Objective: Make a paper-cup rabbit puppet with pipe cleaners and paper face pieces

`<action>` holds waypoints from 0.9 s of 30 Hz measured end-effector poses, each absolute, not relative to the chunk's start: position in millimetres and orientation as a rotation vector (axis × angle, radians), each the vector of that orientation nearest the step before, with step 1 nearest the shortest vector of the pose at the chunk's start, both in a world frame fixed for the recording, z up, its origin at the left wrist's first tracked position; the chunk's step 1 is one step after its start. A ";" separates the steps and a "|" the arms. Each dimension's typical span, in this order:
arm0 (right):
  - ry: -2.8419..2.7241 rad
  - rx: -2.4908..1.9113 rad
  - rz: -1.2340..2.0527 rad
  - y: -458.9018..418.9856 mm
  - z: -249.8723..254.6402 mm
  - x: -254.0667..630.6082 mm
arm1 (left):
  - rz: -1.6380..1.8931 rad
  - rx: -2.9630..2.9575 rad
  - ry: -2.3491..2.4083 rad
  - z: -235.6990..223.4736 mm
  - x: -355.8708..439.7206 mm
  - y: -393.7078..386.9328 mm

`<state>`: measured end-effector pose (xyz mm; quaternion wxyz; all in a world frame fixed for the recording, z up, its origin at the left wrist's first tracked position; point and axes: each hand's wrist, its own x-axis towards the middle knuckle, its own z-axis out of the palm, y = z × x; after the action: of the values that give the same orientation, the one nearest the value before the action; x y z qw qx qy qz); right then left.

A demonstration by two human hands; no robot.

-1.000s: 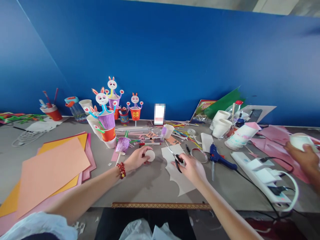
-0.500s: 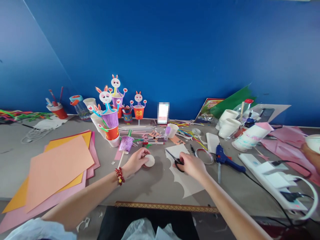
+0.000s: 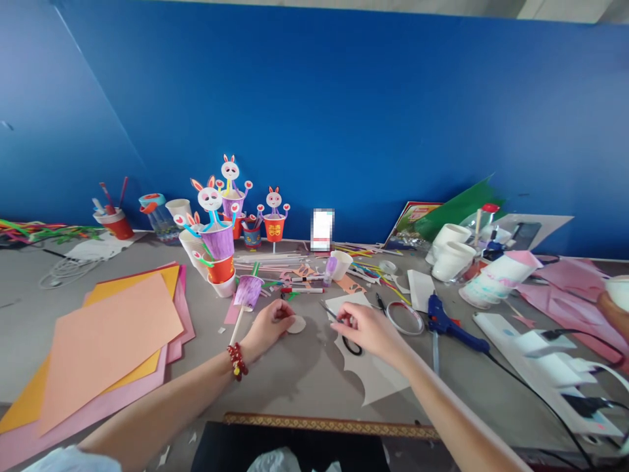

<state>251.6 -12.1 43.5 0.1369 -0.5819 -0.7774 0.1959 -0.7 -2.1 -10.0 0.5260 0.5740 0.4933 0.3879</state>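
My left hand (image 3: 270,322), with a red bead bracelet at the wrist, pinches a small white paper disc (image 3: 297,325) by its left edge, just above the table. My right hand (image 3: 368,328) hovers over a pair of scissors (image 3: 352,347), its fingers loosely curled and slightly apart. The scissors lie closed on a white paper sheet (image 3: 376,383) with scalloped cut-outs along its left side. One black handle loop shows below the hand and the blade tips point away to the left; the middle is covered by my fingers.
Stacked coloured paper (image 3: 113,347) lies left. Rabbit figures on cups (image 3: 219,242) stand behind, near a purple cup (image 3: 247,292) on a stick. A blue glue gun (image 3: 455,331), tape roll (image 3: 404,318) and power strip (image 3: 545,373) lie right. Another person's hand (image 3: 614,308) holds a white cup.
My right hand has come off the scissors' handle and shifted left; the scissors, held open earlier, now lie closed on the sheet. My left hand keeps the disc, now tilted flatter.
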 end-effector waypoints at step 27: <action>-2.488 -1.614 0.364 1.0 -7.1 182.9 | 0.529 2.436 1.436 -8.9 -9.3 -17.0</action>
<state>182.9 1.0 -7.1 0.0769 -0.5386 -0.8302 0.1216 -9.3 -17.0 -8.9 0.1323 0.8394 0.4947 0.1823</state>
